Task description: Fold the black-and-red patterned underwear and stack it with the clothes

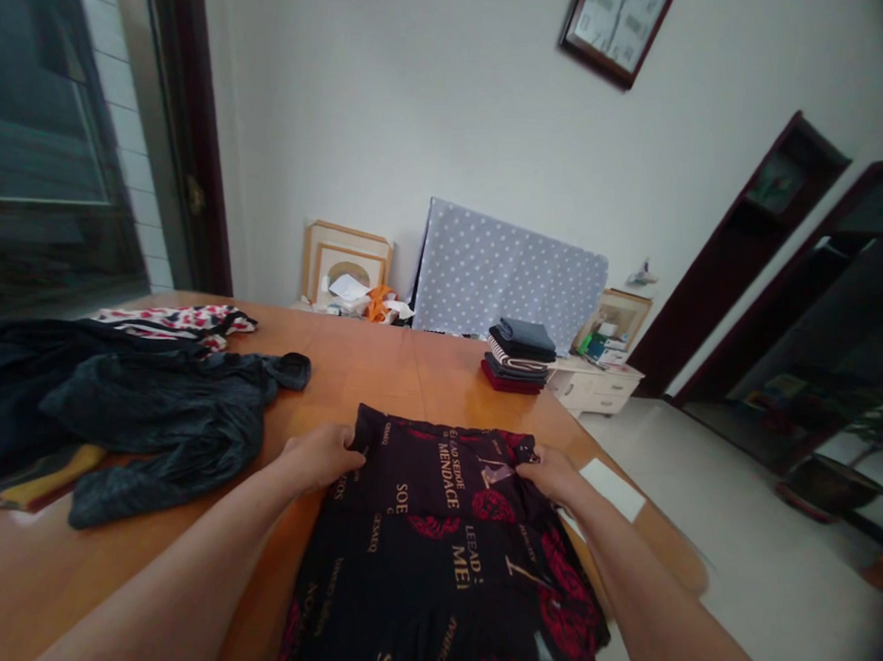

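From here the black garment (438,537) at the near edge reads as soft, thin woven cloth with a slight sheen, its lettering printed flat. The counter (380,367) is varnished wood, smooth and glossy. On the left, the dark jacket (163,415) looks like crinkled, matt synthetic fabric. Near right lies a smooth white paper sheet (611,489), and the floor tiles (701,462) show a faint polish. The far drawer unit (593,388) has a smooth, pale finish.

Folded clothes (518,359) stack on the wooden table (380,367) (a dark jacket (162,424) lies left), near what seems a white cabinet (593,388).
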`<state>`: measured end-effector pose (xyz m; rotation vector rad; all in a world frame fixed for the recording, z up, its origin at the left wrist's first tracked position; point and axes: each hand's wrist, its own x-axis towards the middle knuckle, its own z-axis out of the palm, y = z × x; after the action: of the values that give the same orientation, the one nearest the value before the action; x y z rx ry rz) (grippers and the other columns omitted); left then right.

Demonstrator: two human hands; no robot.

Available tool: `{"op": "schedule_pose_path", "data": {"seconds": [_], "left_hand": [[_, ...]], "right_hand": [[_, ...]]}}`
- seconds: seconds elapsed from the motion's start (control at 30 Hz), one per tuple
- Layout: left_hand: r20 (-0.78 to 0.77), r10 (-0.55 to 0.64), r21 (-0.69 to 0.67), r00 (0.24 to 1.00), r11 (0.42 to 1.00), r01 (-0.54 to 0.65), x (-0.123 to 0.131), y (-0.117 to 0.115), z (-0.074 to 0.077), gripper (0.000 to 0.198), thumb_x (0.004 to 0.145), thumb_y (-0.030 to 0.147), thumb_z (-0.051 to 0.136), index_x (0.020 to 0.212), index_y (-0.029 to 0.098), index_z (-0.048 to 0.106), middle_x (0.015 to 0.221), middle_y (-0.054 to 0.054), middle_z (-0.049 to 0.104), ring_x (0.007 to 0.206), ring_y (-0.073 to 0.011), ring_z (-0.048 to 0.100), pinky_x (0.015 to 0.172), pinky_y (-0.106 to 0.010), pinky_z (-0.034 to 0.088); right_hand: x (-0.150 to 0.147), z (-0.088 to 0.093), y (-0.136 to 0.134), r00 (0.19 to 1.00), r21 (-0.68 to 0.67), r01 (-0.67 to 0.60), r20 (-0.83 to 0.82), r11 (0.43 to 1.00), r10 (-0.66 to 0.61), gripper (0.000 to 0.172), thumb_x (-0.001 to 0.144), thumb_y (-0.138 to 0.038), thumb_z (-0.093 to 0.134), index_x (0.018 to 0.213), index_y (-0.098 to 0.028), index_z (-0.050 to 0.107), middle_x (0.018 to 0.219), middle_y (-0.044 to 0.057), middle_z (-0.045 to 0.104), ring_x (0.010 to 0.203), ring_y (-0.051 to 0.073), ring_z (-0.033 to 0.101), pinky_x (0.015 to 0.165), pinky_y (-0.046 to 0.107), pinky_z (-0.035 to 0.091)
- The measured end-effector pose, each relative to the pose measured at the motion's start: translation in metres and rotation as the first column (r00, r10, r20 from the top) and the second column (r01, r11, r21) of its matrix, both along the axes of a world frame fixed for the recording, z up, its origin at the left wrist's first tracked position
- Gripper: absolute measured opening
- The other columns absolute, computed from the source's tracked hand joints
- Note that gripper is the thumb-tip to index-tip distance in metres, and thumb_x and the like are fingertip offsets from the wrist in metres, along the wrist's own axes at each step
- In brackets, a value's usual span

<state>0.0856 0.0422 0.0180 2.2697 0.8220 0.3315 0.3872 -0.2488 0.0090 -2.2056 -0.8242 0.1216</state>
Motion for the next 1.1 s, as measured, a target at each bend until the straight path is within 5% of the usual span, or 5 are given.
{"op": "schedule_pose_path", "data": {"seconds": [0.27,0.5,0.7,0.83,1.1], "left_hand": [[-0.098,0.250,0.324,0.963,0.923,-0.207,0.002,0.012,0.013,0.032,0.087,0.053,0.048,0.100,0.031,0.068,0.096,-0.003,0.076,0.095,-0.0304,0.068,0.078,-0.036,0.043],[-0.054,0.415,0.310,0.908,0.872,-0.380,0.000,0.025,0.005,0.034,0.090,0.053,0.044,0.103,0.030,0.065,0.106,-0.006,0.075,0.103,-0.0331,0.066,0.089,-0.046,0.042],[0.020,0.316,0.317,0.949,0.898,-0.306,0.003,0.026,-0.001,0.035,0.085,0.048,0.055,0.112,0.027,0.063,0.112,-0.006,0.072,0.107,-0.0292,0.065,0.080,-0.036,0.045],[0.006,0.317,0.296,0.948,0.905,-0.304,0.004,0.026,-0.004,0.041,0.079,0.040,0.063,0.118,0.026,0.061,0.112,-0.007,0.071,0.105,-0.0289,0.065,0.078,-0.035,0.045],[0.253,0.174,0.328,0.952,0.910,-0.254,0.007,0.032,-0.012,0.032,0.080,0.032,0.062,0.109,0.021,0.064,0.105,-0.007,0.069,0.095,-0.0219,0.065,0.081,-0.030,0.049]], "right_hand": [[0.019,0.010,0.053,0.981,-0.106,0.065,0.187,0.992,-0.044,0.018,0.074,-0.031,0.067,0.090,-0.021,0.069,0.082,0.003,0.072,0.077,0.020,0.065,0.069,0.027,0.045],[0.028,0.003,0.083,0.952,-0.143,0.149,0.288,0.978,-0.103,0.032,0.083,-0.036,0.061,0.110,-0.019,0.065,0.102,0.011,0.070,0.093,0.026,0.065,0.079,0.032,0.046],[0.023,0.003,0.072,0.881,-0.201,0.080,0.472,0.976,0.025,0.044,0.090,-0.037,0.055,0.131,-0.023,0.059,0.129,0.012,0.061,0.120,0.028,0.054,0.100,0.038,0.039],[0.016,0.002,0.069,0.873,-0.359,-0.037,0.442,0.933,0.204,0.034,0.090,-0.036,0.055,0.119,-0.024,0.068,0.125,0.009,0.065,0.116,0.027,0.055,0.100,0.038,0.039],[-0.024,0.031,0.085,0.895,-0.193,-0.253,0.326,0.948,0.305,0.022,0.089,-0.031,0.055,0.099,-0.021,0.071,0.097,0.006,0.071,0.090,0.020,0.063,0.080,0.030,0.045]]}}
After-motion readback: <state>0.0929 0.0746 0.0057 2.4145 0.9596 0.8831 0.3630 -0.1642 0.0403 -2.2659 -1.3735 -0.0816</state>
